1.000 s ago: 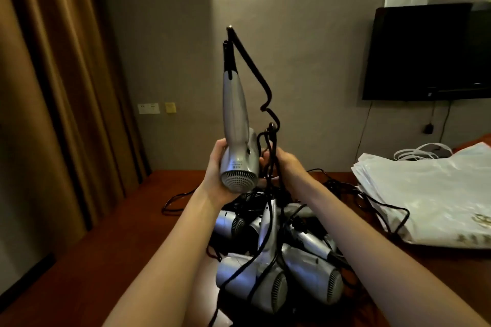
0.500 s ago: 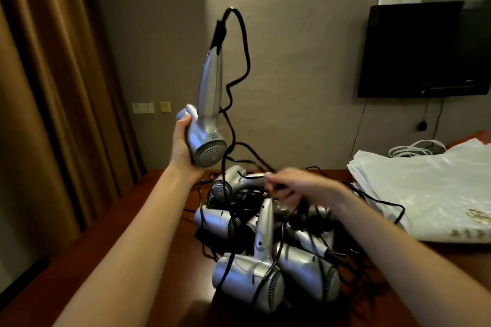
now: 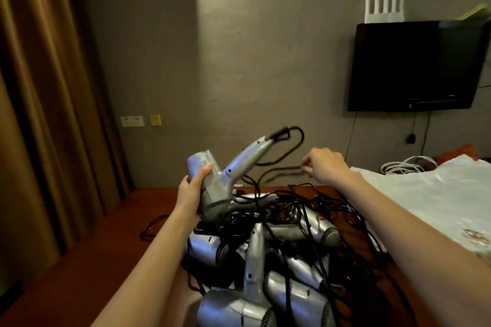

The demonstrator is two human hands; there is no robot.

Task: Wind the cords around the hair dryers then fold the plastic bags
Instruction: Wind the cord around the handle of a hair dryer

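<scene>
**Silver plastic, black cords, dark wood**

The hair dryer (image 3: 220,183) looked like silver-painted plastic with a soft satin sheen, its rear grille finely slotted. Its cord (image 3: 281,159) was black, matt and rubbery-looking. Below that dryer, the pile of hair dryers (image 3: 255,268) showed the same smooth silver shells, catching dull highlights. The table (image 3: 87,260) under the pile was reddish-brown wood with a low polish. Right of the pile, the plastic bags (image 3: 430,199) were thin, pale, faintly crinkled and slightly glossy. Left of the table hung brown curtains (image 3: 39,87) of heavy matt cloth. The wall (image 3: 265,48) behind was grey and rough-textured, and the television (image 3: 417,66) on it was glossy black
</scene>
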